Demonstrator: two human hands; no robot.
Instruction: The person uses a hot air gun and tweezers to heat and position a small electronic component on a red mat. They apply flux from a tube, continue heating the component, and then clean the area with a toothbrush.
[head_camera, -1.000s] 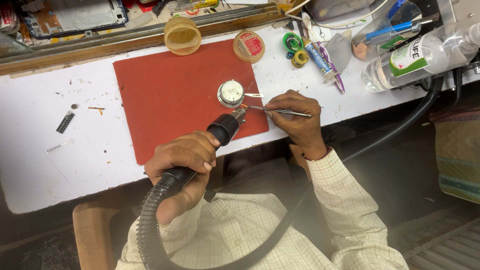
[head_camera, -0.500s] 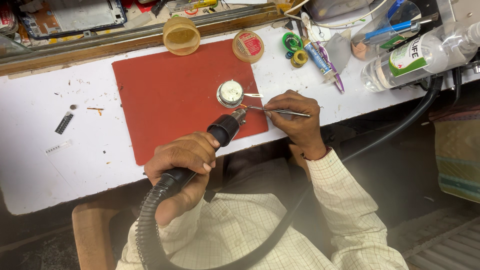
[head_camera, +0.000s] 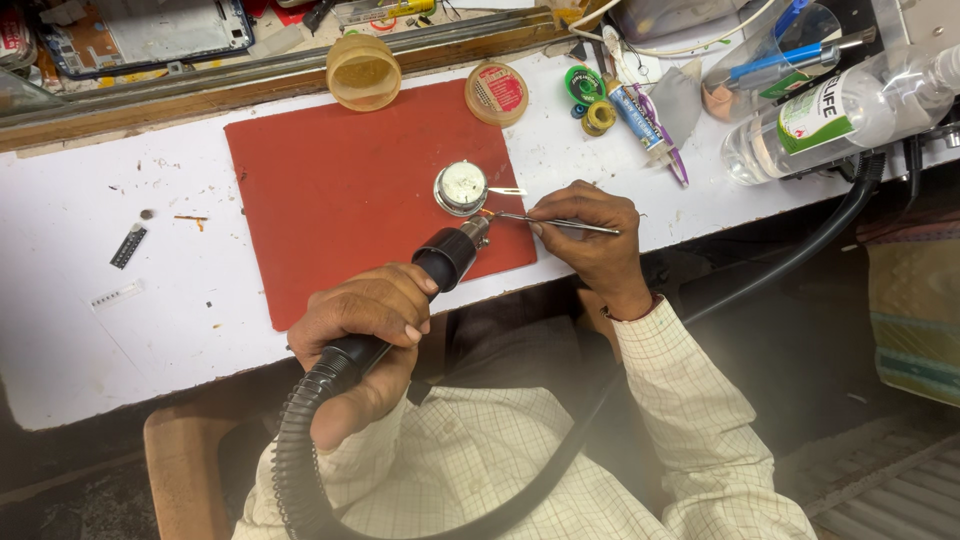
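Everything here sits around the red mat (head_camera: 340, 190) on the white bench (head_camera: 80, 330). Left hand (head_camera: 365, 320) is wrapped tight around the black handle of a hot air tool (head_camera: 440, 262), fingers curled shut on it, with its ribbed hose (head_camera: 300, 450) trailing off the mat's near edge down toward the person's lap. The nozzle points at the mat's right edge. Right hand (head_camera: 590, 225) is just off that same edge, fingers pinched together on a pair of thin metal tweezers (head_camera: 555, 222), whose tips meet the nozzle over a tiny orange-ish part I can't make out. Touching that spot, sitting on the mat near its right side, is a small round metal tin (head_camera: 461, 187). Beyond the mat's far edge there's a yellowish plastic cup (head_camera: 363, 72) and a round red-lidded tin (head_camera: 497, 92). Farther right of the mat lies a clear bottle (head_camera: 840, 110) on its side.
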